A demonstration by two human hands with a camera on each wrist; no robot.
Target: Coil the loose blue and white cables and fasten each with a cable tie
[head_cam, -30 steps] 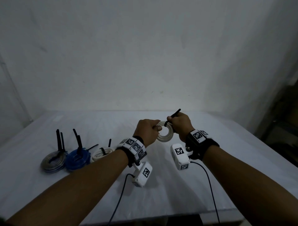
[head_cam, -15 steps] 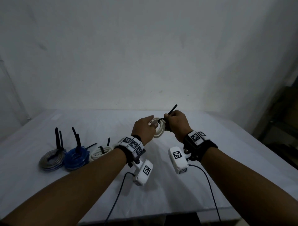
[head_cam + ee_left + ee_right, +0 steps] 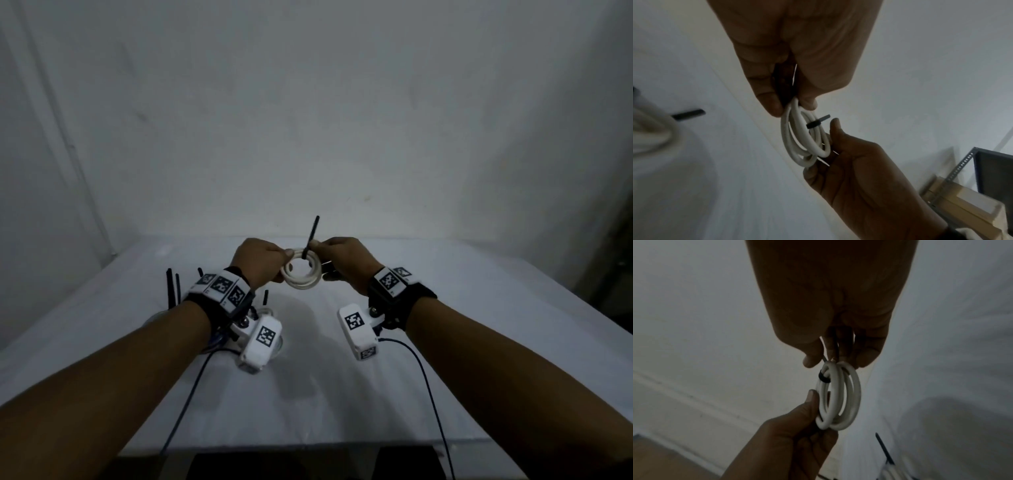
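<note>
- White cable coil [image 3: 302, 273] was held up above the desk [image 3: 479, 308], both hands clamped on it: left hand [image 3: 259, 261] pinched its left rim, right hand [image 3: 346, 260] gripped its right side.
- Black cable tie [image 3: 311, 236] was looped round the coil's top, tail sticking up; likely cinched or nearly so, tail untrimmed.
- Earlier bundles [image 3: 173, 291] lay on the desk left of the coil, mostly hidden behind the left wrist, ties upright; count unclear.
- No obstruction near the coil; dim light hid detail.
</note>
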